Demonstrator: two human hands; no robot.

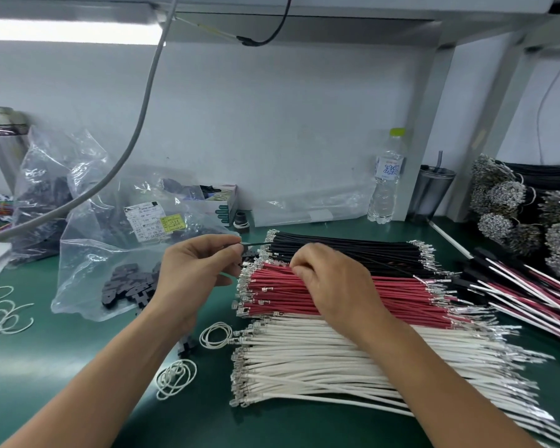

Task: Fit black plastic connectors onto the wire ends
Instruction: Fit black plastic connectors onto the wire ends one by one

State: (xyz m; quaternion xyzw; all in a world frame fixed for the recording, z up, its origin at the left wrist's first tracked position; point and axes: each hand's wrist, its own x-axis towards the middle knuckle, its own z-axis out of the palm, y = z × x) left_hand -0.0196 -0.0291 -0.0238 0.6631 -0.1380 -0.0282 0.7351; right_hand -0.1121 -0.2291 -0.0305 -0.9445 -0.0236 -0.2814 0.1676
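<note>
White wires (353, 360) with crimped metal tips fan out under the right forearm. Right hand (333, 282), fingers curled, picks at red wires (304, 292); left hand (194, 270) pinches a black connector (248, 253) (small, moulded plastic) and thin black wire (256, 243).

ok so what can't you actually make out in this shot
- Head view: what the right hand fingers pinch over the red wires, hidden by its own knuckles.
- Black connector at the left hand: mostly covered by fingers.
- Bag label text: too small.
- Finished harnesses: cut off by the right edge.
</note>
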